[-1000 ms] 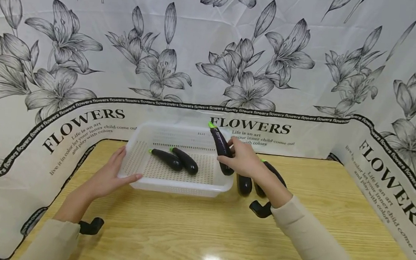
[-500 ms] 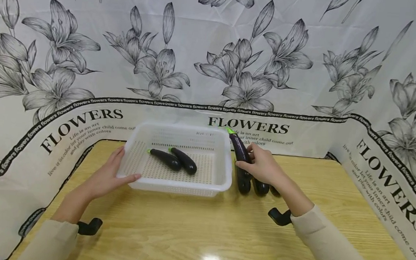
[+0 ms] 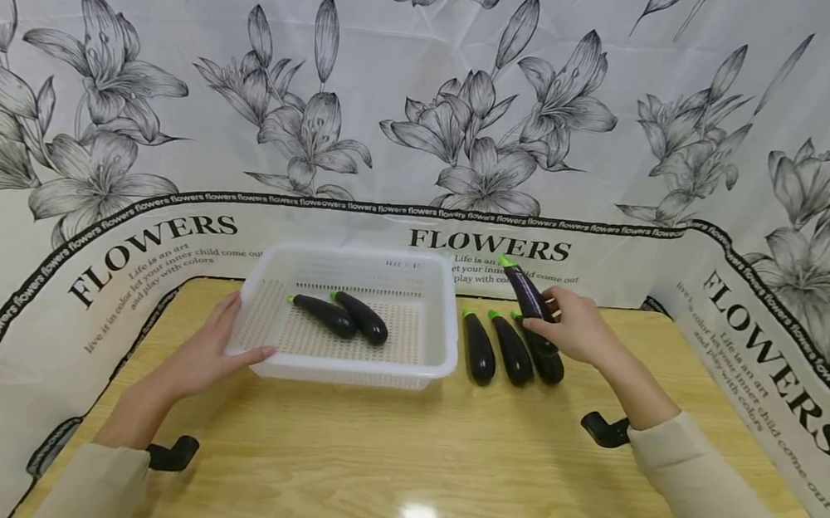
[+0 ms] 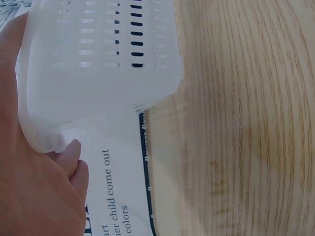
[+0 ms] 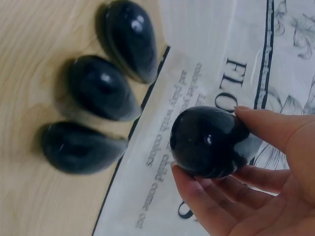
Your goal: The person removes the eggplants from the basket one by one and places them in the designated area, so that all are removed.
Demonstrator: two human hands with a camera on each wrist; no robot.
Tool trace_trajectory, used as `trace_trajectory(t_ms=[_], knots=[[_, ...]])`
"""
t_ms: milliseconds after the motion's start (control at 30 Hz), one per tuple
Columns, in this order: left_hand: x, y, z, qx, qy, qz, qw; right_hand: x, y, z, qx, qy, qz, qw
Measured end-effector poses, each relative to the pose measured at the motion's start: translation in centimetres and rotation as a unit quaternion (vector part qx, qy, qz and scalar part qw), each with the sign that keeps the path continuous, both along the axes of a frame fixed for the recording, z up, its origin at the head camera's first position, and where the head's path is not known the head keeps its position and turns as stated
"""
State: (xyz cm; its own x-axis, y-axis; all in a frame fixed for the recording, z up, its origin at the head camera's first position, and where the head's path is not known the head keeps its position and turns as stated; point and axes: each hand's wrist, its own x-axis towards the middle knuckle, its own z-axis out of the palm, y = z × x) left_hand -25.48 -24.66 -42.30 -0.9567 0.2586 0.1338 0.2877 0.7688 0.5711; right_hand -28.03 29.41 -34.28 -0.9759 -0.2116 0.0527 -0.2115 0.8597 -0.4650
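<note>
My right hand point(image 3: 577, 326) holds a dark purple eggplant point(image 3: 523, 290) by its body, its green stem end pointing up and away. In the right wrist view, thumb and fingers wrap the rounded end of this eggplant point(image 5: 209, 142). Below it, three more eggplants lie side by side on the table: a left one point(image 3: 479, 350), a middle one point(image 3: 512, 352) and a right one point(image 3: 549, 367), partly hidden. My left hand point(image 3: 187, 362) grips the left end of a white perforated plastic basket point(image 3: 360, 366), thumb over the front rim. Two eggplants point(image 3: 323, 315) lie inside the basket.
The wooden table point(image 3: 336, 460) reaches back to a white cloth wall point(image 3: 374, 63) printed with flowers and lettering, which also stands along both sides. The basket's right end is close to the left eggplant of the row.
My right hand has carried its eggplant from over the basket's right end rightward, above the row on the table. The left hand stays on the basket.
</note>
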Motion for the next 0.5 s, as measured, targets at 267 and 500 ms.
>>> trace_trajectory(t_ms=[267, 500], knots=[[0.0, -0.3, -0.3, -0.004, -0.013, 0.002, 0.9999, -0.7, 3.6, -0.9, 0.028, 0.012, -0.008, 0.9995], [0.2, -0.1, -0.2, 0.002, -0.013, 0.001, 0.9999, -1.6, 5.8, -2.4, 0.041, -0.019, -0.027, 0.9986]])
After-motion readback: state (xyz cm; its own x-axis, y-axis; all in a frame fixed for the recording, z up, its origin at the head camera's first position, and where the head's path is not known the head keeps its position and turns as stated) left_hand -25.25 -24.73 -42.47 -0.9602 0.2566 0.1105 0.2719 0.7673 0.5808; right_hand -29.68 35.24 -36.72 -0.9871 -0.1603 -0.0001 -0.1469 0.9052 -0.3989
